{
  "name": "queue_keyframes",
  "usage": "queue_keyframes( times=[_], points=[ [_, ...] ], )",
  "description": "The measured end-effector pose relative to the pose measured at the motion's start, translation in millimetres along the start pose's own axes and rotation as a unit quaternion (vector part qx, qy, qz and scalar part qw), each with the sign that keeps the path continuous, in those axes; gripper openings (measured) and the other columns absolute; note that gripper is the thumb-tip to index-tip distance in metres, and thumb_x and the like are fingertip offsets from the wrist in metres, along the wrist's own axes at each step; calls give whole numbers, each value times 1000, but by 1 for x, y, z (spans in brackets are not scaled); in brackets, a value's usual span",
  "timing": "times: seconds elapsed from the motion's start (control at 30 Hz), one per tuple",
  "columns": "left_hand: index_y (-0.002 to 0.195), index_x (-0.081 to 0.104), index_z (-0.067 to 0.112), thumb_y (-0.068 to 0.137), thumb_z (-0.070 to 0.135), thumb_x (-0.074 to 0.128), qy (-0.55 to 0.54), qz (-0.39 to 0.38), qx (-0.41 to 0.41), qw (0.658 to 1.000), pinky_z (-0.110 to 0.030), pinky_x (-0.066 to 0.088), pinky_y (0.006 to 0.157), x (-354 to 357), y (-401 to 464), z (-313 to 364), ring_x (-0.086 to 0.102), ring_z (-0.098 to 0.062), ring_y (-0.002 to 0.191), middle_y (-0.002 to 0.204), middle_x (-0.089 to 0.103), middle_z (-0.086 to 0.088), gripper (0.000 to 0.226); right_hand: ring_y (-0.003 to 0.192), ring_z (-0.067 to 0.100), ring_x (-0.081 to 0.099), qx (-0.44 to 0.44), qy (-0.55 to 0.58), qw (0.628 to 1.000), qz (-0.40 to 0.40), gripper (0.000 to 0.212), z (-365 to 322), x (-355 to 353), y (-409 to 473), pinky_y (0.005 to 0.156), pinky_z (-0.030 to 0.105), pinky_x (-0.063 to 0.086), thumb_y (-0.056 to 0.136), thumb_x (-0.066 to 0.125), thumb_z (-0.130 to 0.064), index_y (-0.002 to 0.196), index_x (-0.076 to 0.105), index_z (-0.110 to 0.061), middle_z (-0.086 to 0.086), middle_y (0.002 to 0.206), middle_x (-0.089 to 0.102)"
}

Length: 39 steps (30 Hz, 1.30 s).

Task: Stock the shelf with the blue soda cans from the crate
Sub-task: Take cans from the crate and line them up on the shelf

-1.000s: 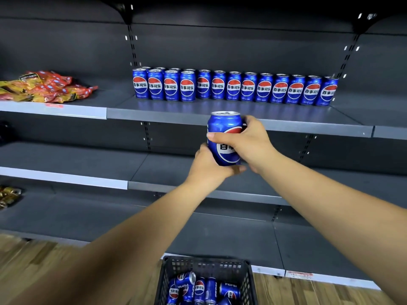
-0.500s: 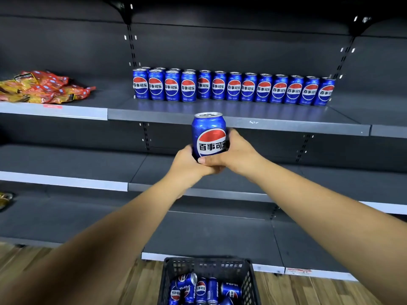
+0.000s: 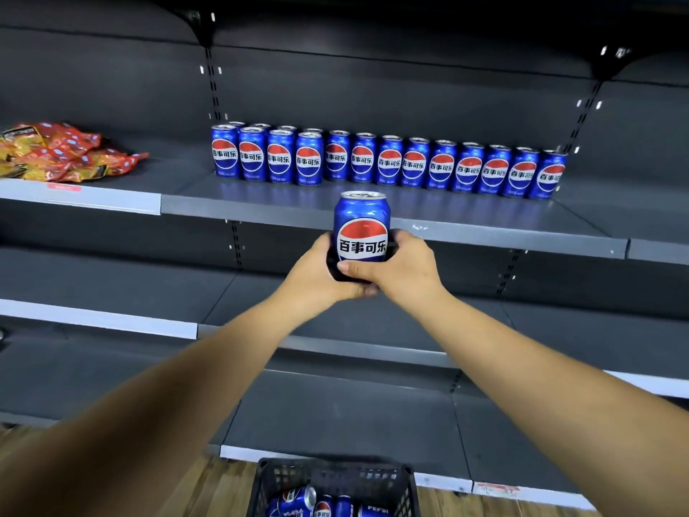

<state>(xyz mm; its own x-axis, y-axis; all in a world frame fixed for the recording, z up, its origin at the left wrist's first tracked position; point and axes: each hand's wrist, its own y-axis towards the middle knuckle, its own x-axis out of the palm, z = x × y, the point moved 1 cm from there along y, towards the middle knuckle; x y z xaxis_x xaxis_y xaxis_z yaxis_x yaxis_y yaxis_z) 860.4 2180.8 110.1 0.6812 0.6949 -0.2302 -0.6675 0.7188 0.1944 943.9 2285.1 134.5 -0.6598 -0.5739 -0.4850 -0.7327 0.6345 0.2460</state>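
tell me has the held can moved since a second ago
Yes. The held can has shifted left and turned its logo toward the camera, judged against the row of cans on the shelf.

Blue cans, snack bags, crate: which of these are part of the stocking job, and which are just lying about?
Part of the job:
held can, gripped by left hand and right hand
shelved cans
shelf
crate

Lying about:
snack bags

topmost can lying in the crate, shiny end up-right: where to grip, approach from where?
Grip the can in the crate across its round blue side wall, mid-length, coming straight down through the open top of the crate. It lies tilted on other cans, the crate walls block any side approach, and its upper flank is the only freely exposed part.
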Motion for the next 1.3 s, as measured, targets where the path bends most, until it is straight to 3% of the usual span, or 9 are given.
queue_keyframes(
  times=[0.1, 0.23, 0.37, 0.53, 0.73, 0.93, 1.13, 1.3],
  points=[
    [122, 41, 23, 64, -7, 80, 33, -23, -16, 999, -10, 48, 74, -3, 17, 9, 59, -6, 101, 104, 60, 12, 76, 79, 7, 62, 4, 17, 1000, 0, 48, 3, -9, 22, 70, 20, 51, 61, 88, -30, 98, 60, -18, -9, 85, 64],
    [140, 38, 12, 73, -19, 63, 131, 5, -49, 990, -24, 48, 68, -17, 42, 12, 53, -16, 100, 107, 53, -6, 78, 84, 12, 62, 10, 55, 998, 22, 49, 6, -14, 47, 78, 27, 52, 61, 88, -27, 96, 56, -17, -4, 90, 64],
    [125, 54, 12, 76, -15, 57, 203, 49, -39, 977, -32, 50, 74, -38, 71, 3, 55, -17, 80, 83, 56, 4, 56, 91, 17, 64, 8, 58, 998, 35, 52, 12, -8, 71, 85, 35, 54, 60, 89, -27, 98, 55, -16, 0, 96, 65],
    [99, 60, 16, 83, -5, 55, 217, 93, -5, 972, -18, 40, 61, -59, 100, -16, 46, -5, 55, 64, 53, 6, 27, 84, 12, 59, -31, 6, 999, 44, 52, 17, 7, 99, 74, 23, 45, 63, 87, -29, 99, 53, -17, -5, 91, 60],
    [93, 62, 18, 82, -5, 36, 251, 54, -10, 966, -25, 45, 71, -86, 132, -44, 54, -15, 70, 82, 59, -2, 36, 87, 12, 60, -30, -7, 996, 78, 61, 16, 41, 141, 78, 23, 47, 62, 88, -29, 111, 56, -10, -5, 93, 60],
    [94, 66, 17, 85, -2, 44, 249, 48, 16, 967, -15, 40, 62, -134, 180, -63, 53, -9, 67, 78, 58, 7, 30, 87, 11, 60, 4, -10, 994, 111, 64, 12, 80, 183, 76, 20, 45, 63, 87, -29, 115, 56, -9, -5, 94, 62],
    [97, 69, 11, 85, -1, 47, 244, 54, 38, 968, -19, 44, 76, -175, 224, -84, 59, -13, 82, 89, 63, 2, 28, 84, 11, 57, 35, -32, 991, 128, 57, 8, 109, 222, 76, 21, 42, 66, 86, -25, 112, 56, -8, -4, 92, 61],
    [87, 63, 13, 85, -3, 49, 196, 4, 19, 980, -27, 49, 77, -193, 258, -91, 60, -20, 78, 79, 64, -7, 22, 85, 11, 57, 50, -30, 987, 152, 57, 13, 128, 243, 77, 20, 42, 67, 85, -21, 113, 54, -9, -4, 93, 60]
  ],
)
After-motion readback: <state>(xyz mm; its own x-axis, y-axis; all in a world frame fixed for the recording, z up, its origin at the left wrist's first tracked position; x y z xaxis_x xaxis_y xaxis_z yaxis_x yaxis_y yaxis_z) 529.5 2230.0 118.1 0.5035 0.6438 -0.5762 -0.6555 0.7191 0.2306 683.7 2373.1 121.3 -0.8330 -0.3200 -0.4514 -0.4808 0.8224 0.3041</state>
